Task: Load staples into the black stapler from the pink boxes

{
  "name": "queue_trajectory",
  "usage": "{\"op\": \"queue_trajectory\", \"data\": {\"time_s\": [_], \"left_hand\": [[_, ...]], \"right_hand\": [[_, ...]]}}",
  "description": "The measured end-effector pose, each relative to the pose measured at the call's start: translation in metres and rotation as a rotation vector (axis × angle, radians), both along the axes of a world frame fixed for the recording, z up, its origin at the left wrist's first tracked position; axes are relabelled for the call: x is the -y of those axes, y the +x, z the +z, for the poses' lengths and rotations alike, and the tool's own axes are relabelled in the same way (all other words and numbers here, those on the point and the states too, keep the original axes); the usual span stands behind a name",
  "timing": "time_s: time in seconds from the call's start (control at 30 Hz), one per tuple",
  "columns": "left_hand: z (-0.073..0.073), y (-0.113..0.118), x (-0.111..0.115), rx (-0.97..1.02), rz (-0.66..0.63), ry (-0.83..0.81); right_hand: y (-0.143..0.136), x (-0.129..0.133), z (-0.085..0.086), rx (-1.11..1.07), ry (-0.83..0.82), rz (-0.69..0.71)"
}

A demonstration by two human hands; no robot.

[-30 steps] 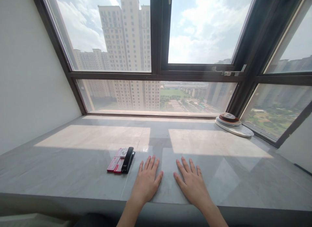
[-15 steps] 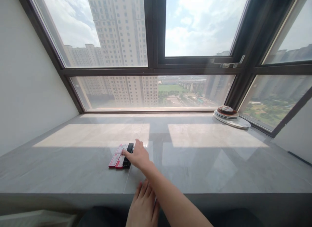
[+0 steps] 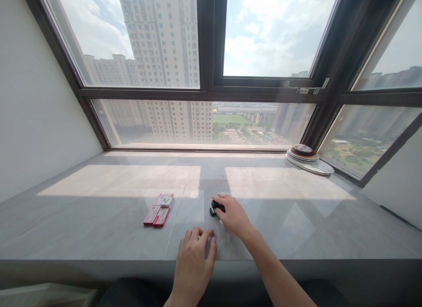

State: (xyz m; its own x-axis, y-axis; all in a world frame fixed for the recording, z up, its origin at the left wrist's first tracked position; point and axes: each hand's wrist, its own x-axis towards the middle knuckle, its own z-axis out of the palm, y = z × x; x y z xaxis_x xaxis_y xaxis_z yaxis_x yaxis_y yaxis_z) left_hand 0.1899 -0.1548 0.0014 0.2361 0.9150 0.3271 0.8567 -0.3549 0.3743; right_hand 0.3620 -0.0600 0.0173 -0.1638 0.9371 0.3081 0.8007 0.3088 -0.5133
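Note:
My right hand (image 3: 233, 215) is closed around a black stapler (image 3: 212, 208), whose end points left past my fingers. The rest of the stapler is hidden under the palm. Close by, at the front edge of the sill, my left hand (image 3: 195, 256) rests with its fingers bent and the thumb apart, holding nothing. Farther left lie several small flat red-and-white boxes (image 3: 161, 211) side by side, with a smaller white box (image 3: 166, 200) on top of them at the back right.
The grey marble-look window sill (image 3: 99, 232) spans the view, with sunlit patches towards the glass. At the back right corner a stack of round plates or mats (image 3: 310, 165) stands by the dark window frame (image 3: 310, 135). A white wall (image 3: 33, 122) bounds the left side.
My right hand has moved right, carrying the stapler away from beside the red-and-white boxes. My left hand has come forward onto the sill, and its thumb has spread.

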Motion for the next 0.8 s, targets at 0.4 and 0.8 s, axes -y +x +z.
{"op": "queue_trajectory", "data": {"time_s": [0.4, 0.8], "left_hand": [[-0.018, 0.005, -0.046, -0.092, -0.079, 0.051], [-0.014, -0.059, -0.061, -0.145, 0.35, 0.265]], "right_hand": [[-0.006, 0.008, 0.002, -0.745, 0.111, -0.3], [0.045, 0.04, -0.04, -1.71, -0.153, -0.246]]}}
